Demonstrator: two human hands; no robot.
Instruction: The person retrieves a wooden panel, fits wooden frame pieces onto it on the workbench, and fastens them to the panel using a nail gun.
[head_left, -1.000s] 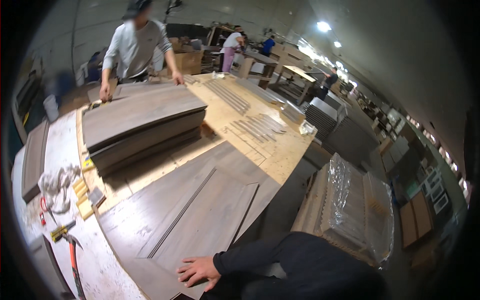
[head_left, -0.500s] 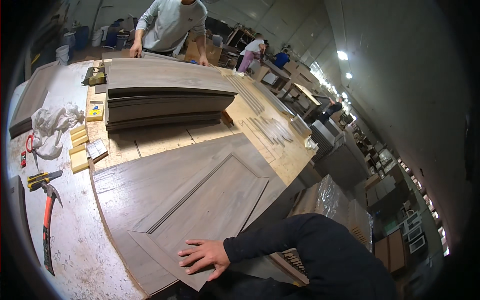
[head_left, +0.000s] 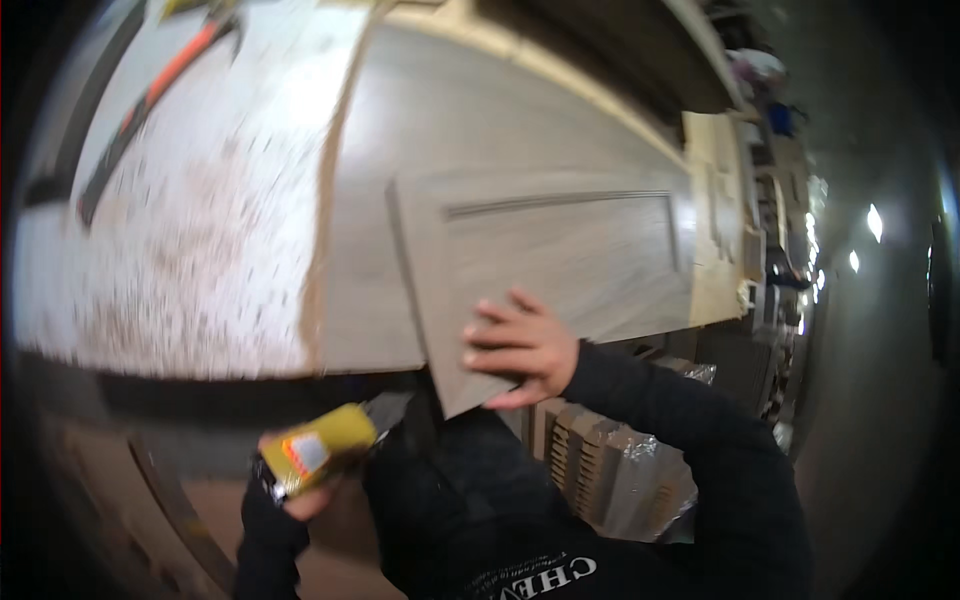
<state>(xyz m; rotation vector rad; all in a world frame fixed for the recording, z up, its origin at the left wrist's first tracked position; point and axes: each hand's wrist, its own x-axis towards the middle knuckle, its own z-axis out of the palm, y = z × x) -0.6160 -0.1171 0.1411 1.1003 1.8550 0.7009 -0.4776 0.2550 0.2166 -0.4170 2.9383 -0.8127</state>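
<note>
My right hand (head_left: 522,350) lies with spread fingers on a grey-brown wooden cabinet door (head_left: 570,255) with a raised moulding frame. The thumb is by the door's near edge. Beneath the door is a larger grey-brown board (head_left: 372,250), and one corner of the door juts past the table's front edge. Below that edge, at the lower left, my left hand (head_left: 300,502) is closed around a yellow bottle-like thing (head_left: 335,445) with a white and red label. Motion blur hides its exact kind.
An orange-handled hammer (head_left: 150,95) lies on the speckled white tabletop (head_left: 215,240) at the left. Boards in clear plastic wrap (head_left: 640,470) stand at the lower right. Pale wooden tabletop (head_left: 715,170) shows at the far right; a stack of panels (head_left: 620,50) is behind.
My view has swung down and toward the left. My left hand has come into view holding the yellow thing. The door now sits turned on the larger board, my right hand still on it.
</note>
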